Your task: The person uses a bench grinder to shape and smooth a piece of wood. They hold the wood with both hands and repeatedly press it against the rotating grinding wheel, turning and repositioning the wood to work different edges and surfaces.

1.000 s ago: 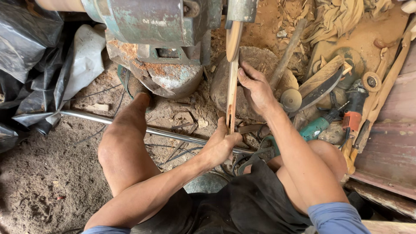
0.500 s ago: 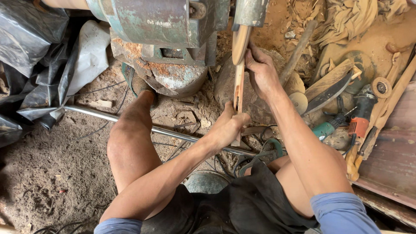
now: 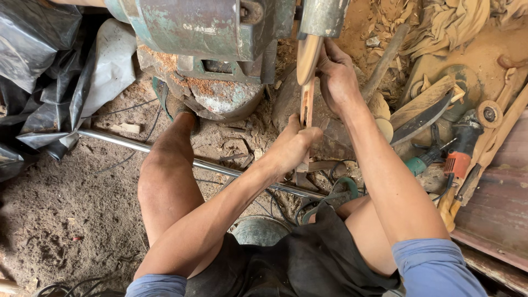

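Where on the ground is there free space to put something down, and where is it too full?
Free: the sandy ground left of the bare left knee, below the long metal pipe and the black plastic sheet. Crowded: right of the right hand, where a curved blade, an orange power tool and wood scraps lie.

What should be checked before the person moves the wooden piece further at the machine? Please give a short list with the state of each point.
1. Left hand grips the lower end of the wooden piece: ok.
2. Right hand holds the piece near its wide upper end: ok.
3. Right fingers clear of the grey machine head: not ok, they sit right beside it.
4. Machine running or stopped: cannot tell.
5. Hand protection: not ok, both hands are bare.
6. Ground by the legs tidy: not ok, a metal pipe, cables and wood scraps lie there.
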